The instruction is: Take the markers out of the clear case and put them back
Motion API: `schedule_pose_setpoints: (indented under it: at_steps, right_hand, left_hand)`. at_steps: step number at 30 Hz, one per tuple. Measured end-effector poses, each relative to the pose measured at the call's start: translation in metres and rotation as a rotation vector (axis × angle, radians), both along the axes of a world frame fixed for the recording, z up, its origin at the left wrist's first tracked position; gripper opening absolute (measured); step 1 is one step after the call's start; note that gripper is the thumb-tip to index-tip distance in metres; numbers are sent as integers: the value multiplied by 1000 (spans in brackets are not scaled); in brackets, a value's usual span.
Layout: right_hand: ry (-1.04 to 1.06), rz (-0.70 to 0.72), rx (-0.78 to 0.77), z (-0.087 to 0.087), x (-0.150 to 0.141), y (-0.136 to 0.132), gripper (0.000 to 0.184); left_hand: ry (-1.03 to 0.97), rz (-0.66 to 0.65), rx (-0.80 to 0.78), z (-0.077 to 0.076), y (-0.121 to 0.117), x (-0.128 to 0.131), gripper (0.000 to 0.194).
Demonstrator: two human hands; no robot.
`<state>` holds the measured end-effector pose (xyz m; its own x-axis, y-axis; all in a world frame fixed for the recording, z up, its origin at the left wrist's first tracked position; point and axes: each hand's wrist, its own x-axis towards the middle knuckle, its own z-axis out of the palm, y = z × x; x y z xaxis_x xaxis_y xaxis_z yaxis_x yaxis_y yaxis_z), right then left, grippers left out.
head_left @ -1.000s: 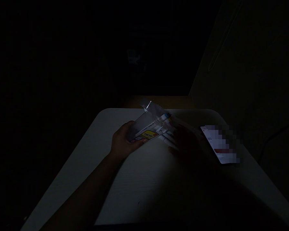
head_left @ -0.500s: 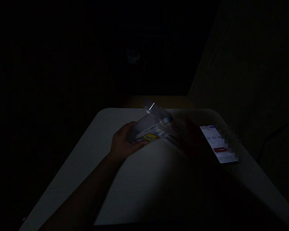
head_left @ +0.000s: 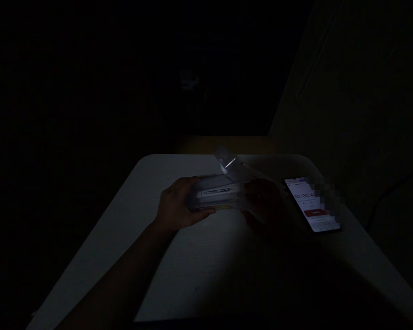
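Observation:
My left hand [head_left: 175,204] is wrapped round the left end of a clear plastic package [head_left: 213,191], thumb below and fingers behind. A pale strip with small dark print runs along its upturned side. A transparent flap [head_left: 229,162] sticks up from its far right part and catches a streak of light. In deep shadow, my right hand [head_left: 266,206] closes about the package's right end, fingers above and thumb below. What lies inside the package is too dim to make out.
A lit phone [head_left: 313,206] showing a running timer lies to the right on the pale table [head_left: 124,256]; part of it is pixelated. The room around is almost black. A dark cable [head_left: 392,190] runs beyond the table's right edge.
The package has turned from slanting up to nearly level, its yellow label rolling underneath. The flap has shifted right. My right hand has come in against the package's right end.

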<state>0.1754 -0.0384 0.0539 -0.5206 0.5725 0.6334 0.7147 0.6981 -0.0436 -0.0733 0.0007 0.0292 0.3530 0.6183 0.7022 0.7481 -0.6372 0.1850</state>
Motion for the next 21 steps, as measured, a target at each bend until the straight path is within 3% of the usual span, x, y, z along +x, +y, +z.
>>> schedule_pose_setpoints:
  at_steps: [12, 21]
  right_hand:
    - [-65, -23, 60, 6, 1, 1, 32]
    - [-28, -53, 42, -5, 2, -1, 35]
  left_hand:
    - [37, -58, 42, 4, 0, 2, 69]
    - [29, -56, 25, 5, 0, 2, 68]
